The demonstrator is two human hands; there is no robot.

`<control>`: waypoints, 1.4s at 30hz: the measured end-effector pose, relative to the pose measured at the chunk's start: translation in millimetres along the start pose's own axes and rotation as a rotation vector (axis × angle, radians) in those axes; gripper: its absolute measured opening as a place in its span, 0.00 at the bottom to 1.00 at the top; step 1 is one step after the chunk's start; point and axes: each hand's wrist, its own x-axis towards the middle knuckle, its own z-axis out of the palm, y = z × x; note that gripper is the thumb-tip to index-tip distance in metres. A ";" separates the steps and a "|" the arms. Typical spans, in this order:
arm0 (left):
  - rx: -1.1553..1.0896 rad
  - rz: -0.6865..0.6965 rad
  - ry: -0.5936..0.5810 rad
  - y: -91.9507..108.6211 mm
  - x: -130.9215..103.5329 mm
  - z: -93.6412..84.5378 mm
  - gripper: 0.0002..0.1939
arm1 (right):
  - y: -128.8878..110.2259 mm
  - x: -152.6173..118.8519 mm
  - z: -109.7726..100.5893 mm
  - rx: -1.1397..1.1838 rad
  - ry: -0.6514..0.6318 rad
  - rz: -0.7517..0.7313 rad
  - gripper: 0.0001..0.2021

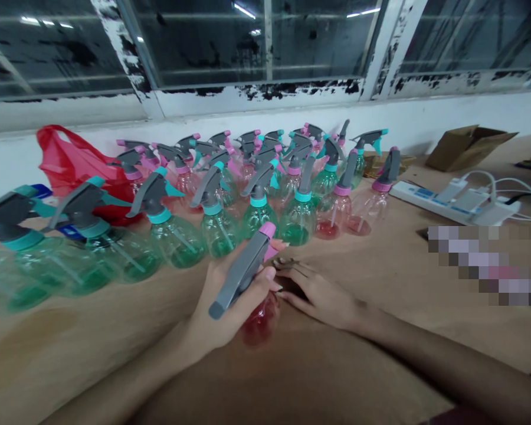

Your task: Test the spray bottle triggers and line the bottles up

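A pink spray bottle [260, 321] with a grey and pink trigger head stands tilted on the table in front of me. My left hand [223, 295] is wrapped round its neck, just under the grey head. Close to the bottle's right side, my right hand [321, 292] rests low with its fingers reaching toward the bottle; the fingertips are partly hidden, and whether they touch it is unclear. Behind both hands stand several green spray bottles [177, 242] with teal collars, and pink spray bottles [330, 218] with pink collars are among them.
A red plastic bag [66, 159] lies at the back left. At the right are a white power strip [451, 200] with plugs and cables, an open cardboard box [466, 147] and a blurred-out object [482, 265]. Windows run along the wall behind the brown table [380, 283].
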 end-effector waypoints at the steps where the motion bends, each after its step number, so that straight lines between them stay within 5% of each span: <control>1: -0.004 0.001 0.000 0.2 -0.1 0.2 0.13 | 0.2 0.0 0.1 -0.002 -0.001 0.000 0.17; 16: -0.037 0.058 -0.004 0.5 -0.4 -4.3 0.12 | -1.1 1.2 -0.5 -0.002 0.014 -0.017 0.17; 22: -0.042 -0.017 0.029 -3.3 -4.3 -2.6 0.15 | -1.0 1.5 0.5 0.017 0.022 -0.025 0.18; 29: -0.075 -0.004 0.066 -2.8 -2.6 1.2 0.16 | 1.9 -0.4 -23.0 0.059 -0.149 -0.012 0.31; 35: -0.114 -0.005 0.073 -4.2 -3.8 2.5 0.12 | -25.8 -9.4 -57.6 0.099 -0.235 0.077 0.39; 42: -0.039 0.015 0.122 2.2 -1.7 2.9 0.12 | -64.6 -7.1 -48.9 0.156 -0.180 0.124 0.33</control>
